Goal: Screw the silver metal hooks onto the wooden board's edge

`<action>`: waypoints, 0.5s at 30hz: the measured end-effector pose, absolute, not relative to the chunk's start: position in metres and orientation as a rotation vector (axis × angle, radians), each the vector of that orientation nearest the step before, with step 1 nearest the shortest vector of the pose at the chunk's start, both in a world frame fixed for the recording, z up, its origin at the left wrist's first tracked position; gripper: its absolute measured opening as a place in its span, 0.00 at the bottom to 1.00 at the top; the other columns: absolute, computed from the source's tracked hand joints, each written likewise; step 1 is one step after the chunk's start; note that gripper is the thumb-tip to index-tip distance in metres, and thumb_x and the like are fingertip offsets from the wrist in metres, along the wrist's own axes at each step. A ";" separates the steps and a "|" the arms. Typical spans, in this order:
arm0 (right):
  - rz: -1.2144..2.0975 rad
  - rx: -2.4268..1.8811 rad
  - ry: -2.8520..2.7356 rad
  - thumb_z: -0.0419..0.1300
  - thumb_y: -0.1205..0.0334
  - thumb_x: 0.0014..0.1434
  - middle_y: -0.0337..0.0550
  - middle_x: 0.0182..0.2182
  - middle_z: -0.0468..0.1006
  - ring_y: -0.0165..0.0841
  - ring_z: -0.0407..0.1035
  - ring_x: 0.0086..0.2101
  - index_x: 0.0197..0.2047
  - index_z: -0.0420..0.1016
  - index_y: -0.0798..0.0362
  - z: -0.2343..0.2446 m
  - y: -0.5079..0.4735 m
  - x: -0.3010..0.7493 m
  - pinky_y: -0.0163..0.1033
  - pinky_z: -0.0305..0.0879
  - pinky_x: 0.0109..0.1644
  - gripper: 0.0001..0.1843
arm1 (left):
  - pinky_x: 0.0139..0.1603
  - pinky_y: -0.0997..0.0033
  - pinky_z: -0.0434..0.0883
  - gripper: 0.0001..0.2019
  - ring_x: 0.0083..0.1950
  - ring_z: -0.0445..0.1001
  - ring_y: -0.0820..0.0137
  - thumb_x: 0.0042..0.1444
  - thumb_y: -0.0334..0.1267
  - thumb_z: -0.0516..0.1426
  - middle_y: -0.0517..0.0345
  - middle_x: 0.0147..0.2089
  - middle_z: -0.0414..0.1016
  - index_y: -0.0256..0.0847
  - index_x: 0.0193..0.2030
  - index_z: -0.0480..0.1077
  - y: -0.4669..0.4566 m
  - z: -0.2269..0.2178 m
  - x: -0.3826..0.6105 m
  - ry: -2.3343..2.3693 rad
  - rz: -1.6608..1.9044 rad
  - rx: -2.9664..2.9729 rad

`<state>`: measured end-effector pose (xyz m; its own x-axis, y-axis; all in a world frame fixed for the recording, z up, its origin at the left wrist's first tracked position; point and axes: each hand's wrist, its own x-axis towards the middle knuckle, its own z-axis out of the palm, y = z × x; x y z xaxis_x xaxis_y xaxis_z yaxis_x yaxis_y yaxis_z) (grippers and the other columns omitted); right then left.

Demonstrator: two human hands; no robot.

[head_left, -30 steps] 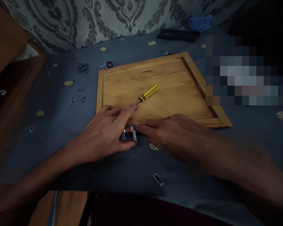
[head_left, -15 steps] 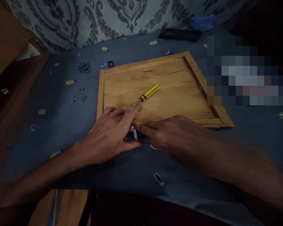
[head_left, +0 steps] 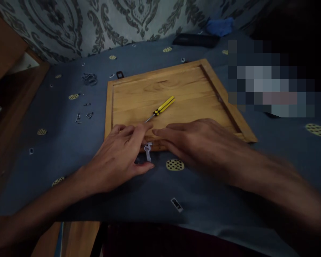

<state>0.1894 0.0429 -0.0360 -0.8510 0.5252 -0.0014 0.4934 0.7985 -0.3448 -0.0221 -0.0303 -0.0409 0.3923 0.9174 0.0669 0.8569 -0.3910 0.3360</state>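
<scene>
A wooden panel (head_left: 192,76) with a raised rim lies on a blue cloth (head_left: 69,150). On the panel rests a yellow-and-black screwdriver (head_left: 162,107). My left hand (head_left: 119,159) is curled at the panel's near edge, thumb and fingers round a small metal bracket (head_left: 148,151) that stands against that edge. My right hand (head_left: 200,141) lies just right of it with fingers stretched out flat over the panel's near rim, holding nothing. Its fingertips are close to my left index finger.
Loose screws (head_left: 82,116) and a heap of metal fittings (head_left: 89,78) lie on the cloth to the left. A black flat object (head_left: 195,39) and a blue rag (head_left: 219,25) sit by the patterned wall. A small tag (head_left: 176,204) lies near the front edge.
My right hand has drawn back from the bracket and slid up onto the panel's near rim. My left hand stays at the bracket, which now shows more plainly.
</scene>
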 end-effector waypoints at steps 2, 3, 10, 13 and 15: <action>0.539 -0.913 -2.879 0.54 0.71 0.65 0.44 0.36 0.84 0.35 0.75 0.32 0.42 0.80 0.51 -0.028 0.045 0.187 0.39 0.54 0.33 0.13 | 0.58 0.53 0.69 0.36 0.57 0.77 0.53 0.53 0.38 0.70 0.52 0.49 0.81 0.40 0.65 0.58 -0.030 -0.041 -0.022 1.572 0.353 2.380; 0.541 -0.939 -2.876 0.54 0.71 0.65 0.44 0.35 0.83 0.35 0.74 0.31 0.39 0.80 0.52 -0.027 0.046 0.187 0.39 0.54 0.33 0.12 | 0.58 0.52 0.69 0.36 0.56 0.77 0.53 0.53 0.38 0.70 0.52 0.49 0.82 0.40 0.65 0.59 -0.030 -0.040 -0.022 1.579 0.350 2.365; 0.495 -0.734 -2.861 0.58 0.71 0.65 0.40 0.31 0.81 0.29 0.71 0.27 0.42 0.80 0.52 -0.042 0.046 0.192 0.36 0.52 0.31 0.10 | 0.60 0.48 0.71 0.38 0.57 0.78 0.52 0.52 0.38 0.71 0.51 0.51 0.81 0.44 0.66 0.58 -0.031 -0.041 -0.023 1.593 0.393 2.351; 0.485 -0.719 -2.881 0.60 0.72 0.64 0.37 0.28 0.79 0.29 0.71 0.26 0.39 0.79 0.51 -0.042 0.044 0.192 0.36 0.50 0.29 0.08 | 0.60 0.47 0.71 0.40 0.57 0.79 0.52 0.51 0.39 0.72 0.51 0.52 0.81 0.45 0.66 0.57 -0.031 -0.041 -0.024 1.593 0.395 2.354; 0.447 -0.683 -2.881 0.61 0.73 0.62 0.36 0.27 0.78 0.30 0.70 0.26 0.38 0.78 0.50 -0.044 0.043 0.192 0.37 0.47 0.28 0.08 | 0.59 0.47 0.72 0.40 0.57 0.79 0.52 0.51 0.39 0.72 0.51 0.51 0.82 0.45 0.66 0.56 -0.031 -0.041 -0.024 1.593 0.381 2.355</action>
